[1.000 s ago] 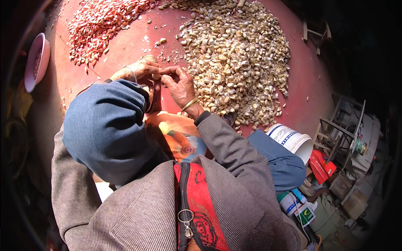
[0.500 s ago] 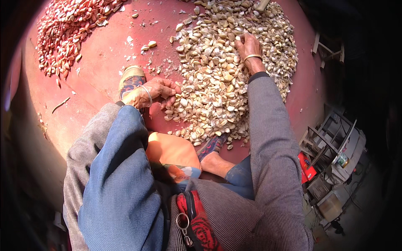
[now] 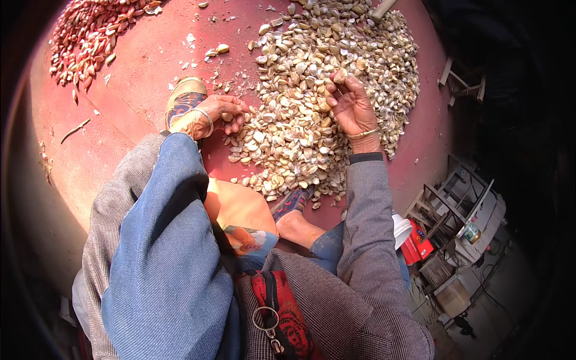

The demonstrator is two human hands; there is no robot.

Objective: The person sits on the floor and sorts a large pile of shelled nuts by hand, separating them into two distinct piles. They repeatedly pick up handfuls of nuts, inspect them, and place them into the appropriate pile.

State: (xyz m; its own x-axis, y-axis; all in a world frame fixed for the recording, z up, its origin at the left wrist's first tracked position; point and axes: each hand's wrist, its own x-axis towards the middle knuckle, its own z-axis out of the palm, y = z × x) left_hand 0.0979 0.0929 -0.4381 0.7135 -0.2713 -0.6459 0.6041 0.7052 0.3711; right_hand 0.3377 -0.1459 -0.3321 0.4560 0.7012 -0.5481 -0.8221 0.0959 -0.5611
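My right hand [image 3: 353, 108] is raised over the pile of pale, clove-like pieces [image 3: 300, 150], its thumb and fingers closed on a piece [image 3: 339, 77]. My left hand [image 3: 217, 117] is at the pile's left edge, beside my patterned shoe [image 3: 185, 96], fingers curled round what looks like another pale piece. A pile of reddish pieces [image 3: 90, 45] lies at the upper left on the red surface [image 3: 126, 93]. My other foot [image 3: 291, 219] rests at the pile's lower edge.
A wooden handle [image 3: 383, 9] sticks out of the pale pile at the top. A wooden frame [image 3: 456, 84] stands at the right. Below it are metal frames [image 3: 447, 198], a red box [image 3: 417, 246], a white bucket [image 3: 401, 228] and assorted clutter.
My hands have parted since a second ago, my right one reaching into the pale pile. In the last half second it has drawn slightly back and turned, now with a piece in its fingers.
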